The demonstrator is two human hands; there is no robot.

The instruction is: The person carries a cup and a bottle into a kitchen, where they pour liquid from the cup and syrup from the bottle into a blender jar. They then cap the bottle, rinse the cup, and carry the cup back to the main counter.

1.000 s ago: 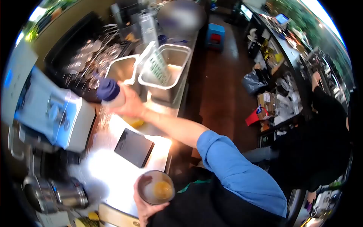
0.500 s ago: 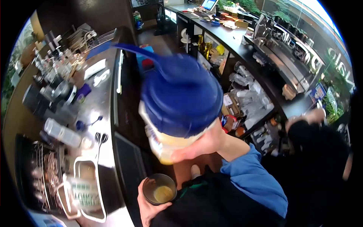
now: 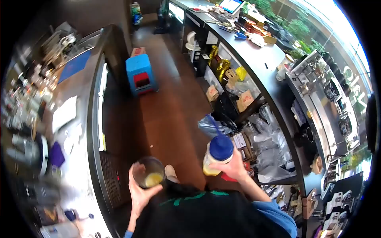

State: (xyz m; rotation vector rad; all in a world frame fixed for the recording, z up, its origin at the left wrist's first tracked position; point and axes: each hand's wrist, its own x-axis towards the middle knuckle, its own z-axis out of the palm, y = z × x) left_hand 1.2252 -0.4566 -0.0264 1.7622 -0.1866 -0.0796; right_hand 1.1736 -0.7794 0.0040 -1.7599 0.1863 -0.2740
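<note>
The person's left hand (image 3: pixel 139 193) was clamped round a dark, see-through round cup (image 3: pixel 139 171), its mouth turned up and a shallow pool of yellow liquid (image 3: pixel 153 180) in the bottom. The right hand (image 3: pixel 232 165) was closed on the side of a clear bottle (image 3: pixel 208 158) with a domed dark-blue lid (image 3: pixel 221 147); yellow contents showed low in the bottle, and a slim blue spout rose from the lid. Cup and bottle were held in the air before the body, well apart, the cup to the left and the bottle to the right.

Behind them lay the wearer's black apron with green marks (image 3: pixel 190 206), flanked by rolled blue sleeves (image 3: pixel 276 216). Below, a pale shoe (image 3: pixel 170 172) stood on the reddish-brown floor (image 3: pixel 170 131), between cup and bottle as viewed. Farther up the aisle stood a light-blue plastic step stool (image 3: pixel 138 63) with a red part at its front.

On the left ran a long metal-topped counter (image 3: pixel 85 174), bearing a crumpled purple item (image 3: pixel 57 154) and a flat blue mat (image 3: pixel 74 66). On the right, beyond the bottle, clear plastic packaging (image 3: pixel 272 148) filled a low shelf beneath a dark counter (image 3: pixel 274 75).
</note>
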